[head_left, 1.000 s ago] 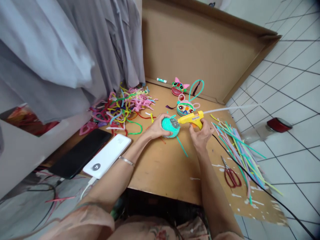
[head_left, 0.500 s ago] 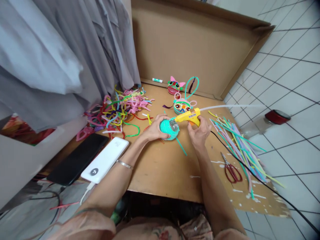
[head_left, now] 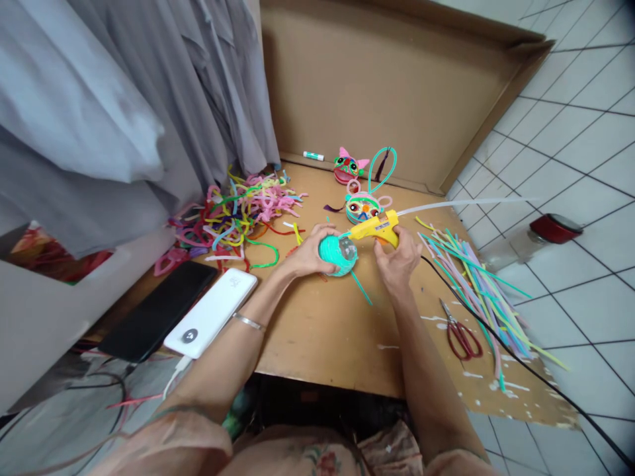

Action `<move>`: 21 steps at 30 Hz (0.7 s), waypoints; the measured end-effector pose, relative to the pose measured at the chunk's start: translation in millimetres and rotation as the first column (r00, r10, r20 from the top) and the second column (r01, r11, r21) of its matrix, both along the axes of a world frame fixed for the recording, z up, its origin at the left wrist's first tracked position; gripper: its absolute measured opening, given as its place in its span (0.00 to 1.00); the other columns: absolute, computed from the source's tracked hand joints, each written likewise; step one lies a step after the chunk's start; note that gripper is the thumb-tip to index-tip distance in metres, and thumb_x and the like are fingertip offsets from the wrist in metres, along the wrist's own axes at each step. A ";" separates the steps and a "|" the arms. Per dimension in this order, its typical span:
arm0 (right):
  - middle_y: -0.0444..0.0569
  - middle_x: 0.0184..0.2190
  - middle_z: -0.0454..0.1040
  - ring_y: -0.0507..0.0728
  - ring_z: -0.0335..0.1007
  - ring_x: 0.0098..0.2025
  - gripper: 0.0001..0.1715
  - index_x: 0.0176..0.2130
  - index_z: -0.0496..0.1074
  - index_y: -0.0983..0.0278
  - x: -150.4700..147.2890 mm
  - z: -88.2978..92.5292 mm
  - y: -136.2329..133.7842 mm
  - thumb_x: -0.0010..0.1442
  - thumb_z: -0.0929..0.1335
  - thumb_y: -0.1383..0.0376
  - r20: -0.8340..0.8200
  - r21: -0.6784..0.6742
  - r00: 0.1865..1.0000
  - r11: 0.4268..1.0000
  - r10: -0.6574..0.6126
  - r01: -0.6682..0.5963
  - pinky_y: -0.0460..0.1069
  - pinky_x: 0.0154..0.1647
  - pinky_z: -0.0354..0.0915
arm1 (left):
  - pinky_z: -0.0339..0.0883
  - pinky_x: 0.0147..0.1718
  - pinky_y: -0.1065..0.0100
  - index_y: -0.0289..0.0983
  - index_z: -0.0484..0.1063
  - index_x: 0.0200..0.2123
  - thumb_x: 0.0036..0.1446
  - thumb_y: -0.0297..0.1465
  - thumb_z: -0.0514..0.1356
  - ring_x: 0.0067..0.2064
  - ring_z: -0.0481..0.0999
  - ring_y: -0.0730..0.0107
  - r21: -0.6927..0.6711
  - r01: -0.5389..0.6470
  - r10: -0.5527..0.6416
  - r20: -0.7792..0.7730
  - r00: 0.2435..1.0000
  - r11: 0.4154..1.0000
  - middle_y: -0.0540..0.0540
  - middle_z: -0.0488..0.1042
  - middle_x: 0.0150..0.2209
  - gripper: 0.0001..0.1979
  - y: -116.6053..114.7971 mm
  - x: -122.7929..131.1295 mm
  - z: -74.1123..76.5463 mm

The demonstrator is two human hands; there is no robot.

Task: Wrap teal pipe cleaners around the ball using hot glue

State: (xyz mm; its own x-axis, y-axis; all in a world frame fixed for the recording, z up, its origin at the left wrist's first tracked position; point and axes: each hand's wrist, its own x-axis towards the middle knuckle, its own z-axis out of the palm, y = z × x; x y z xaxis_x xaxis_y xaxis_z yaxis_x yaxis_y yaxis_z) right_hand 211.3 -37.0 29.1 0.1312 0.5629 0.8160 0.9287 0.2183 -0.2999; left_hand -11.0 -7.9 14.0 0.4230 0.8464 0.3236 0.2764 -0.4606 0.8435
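Observation:
My left hand (head_left: 313, 252) is wrapped round the left side of a turquoise ball (head_left: 331, 256) bound in pipe cleaner, with a bare, clear-looking patch on its upper right. A loose turquoise strand (head_left: 362, 288) sticks out below it. In my right hand (head_left: 397, 259) is a yellow glue gun (head_left: 374, 229), its nozzle pointing left at the ball's top edge. A long translucent glue stick juts from the gun's back. Just behind the gun sits a finished-looking animal head (head_left: 362, 208) with pink loop ears; a second, pink-eared head (head_left: 348, 169) is farther back.
Tangled pipe cleaners (head_left: 248, 211) lie at the left, straight ones (head_left: 479, 291) at the right. Red-handled scissors (head_left: 462, 337), a white power bank (head_left: 213, 314), a black phone (head_left: 159, 314) and a glue-stick tube (head_left: 313, 156) are around. A black cord (head_left: 501, 336) crosses the right side; cardboard (head_left: 387, 92) stands behind.
The glue gun's nozzle has shifted slightly along the ball's top edge, and the ball has turned a little in my left hand. The whole view has moved slightly.

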 end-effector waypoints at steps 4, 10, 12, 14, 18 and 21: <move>0.54 0.42 0.77 0.62 0.73 0.44 0.17 0.45 0.68 0.62 0.5 0.5 -0.6 0.56 0.65 0.60 -0.013 -0.017 1.000 1.000 0.005 -0.005 0.54 0.43 0.60 | 0.51 0.66 0.45 0.42 0.68 0.51 0.32 0.35 0.72 0.67 0.59 0.46 -0.001 0.013 -0.013 0.014 1.000 1.000 0.42 0.59 0.62 0.38 0.3 -0.5 -0.2; 0.54 0.41 0.77 0.63 0.72 0.44 0.18 0.44 0.68 0.63 1.0 3.0 -1.6 0.52 0.65 0.61 -0.049 -0.030 0.999 0.999 0.023 -0.024 0.55 0.44 0.60 | 0.49 0.67 0.44 0.41 0.68 0.51 0.31 0.36 0.72 0.67 0.58 0.44 0.003 0.014 -0.014 0.001 1.000 1.000 0.41 0.59 0.62 0.39 1.5 -1.0 -0.1; 0.53 0.40 0.77 0.63 0.72 0.43 0.18 0.43 0.68 0.62 1.2 3.7 -1.7 0.51 0.65 0.61 -0.045 -0.039 0.999 0.999 0.013 -0.015 0.55 0.44 0.60 | 0.48 0.67 0.44 0.41 0.68 0.51 0.31 0.35 0.73 0.68 0.58 0.44 0.008 0.013 -0.013 -0.007 1.000 1.000 0.41 0.59 0.62 0.39 1.7 -1.1 -0.2; 0.53 0.40 0.77 0.63 0.72 0.43 0.17 0.42 0.69 0.62 1.3 4.2 -2.0 0.51 0.65 0.61 -0.037 -0.041 0.999 0.999 0.000 -0.002 0.55 0.44 0.60 | 0.49 0.67 0.44 0.42 0.68 0.52 0.31 0.35 0.73 0.67 0.58 0.45 0.012 0.016 -0.015 -0.013 1.000 1.000 0.41 0.59 0.62 0.39 1.6 -1.2 -0.1; 0.53 0.40 0.77 0.63 0.72 0.43 0.16 0.42 0.68 0.61 0.7 4.6 -3.2 0.51 0.65 0.61 -0.037 -0.029 0.999 1.000 -0.011 0.010 0.55 0.43 0.60 | 0.51 0.66 0.45 0.41 0.68 0.51 0.31 0.34 0.73 0.67 0.59 0.46 0.000 0.020 -0.020 -0.014 1.000 1.000 0.41 0.59 0.63 0.39 0.4 -1.3 1.1; 0.53 0.40 0.77 0.63 0.72 0.43 0.16 0.42 0.68 0.62 0.3 4.5 -4.0 0.52 0.64 0.60 -0.048 -0.044 0.999 0.999 -0.012 0.010 0.55 0.43 0.60 | 0.52 0.66 0.45 0.41 0.68 0.51 0.31 0.35 0.73 0.66 0.60 0.46 -0.008 0.029 -0.029 -0.016 0.999 1.000 0.41 0.58 0.63 0.39 0.1 -1.3 1.8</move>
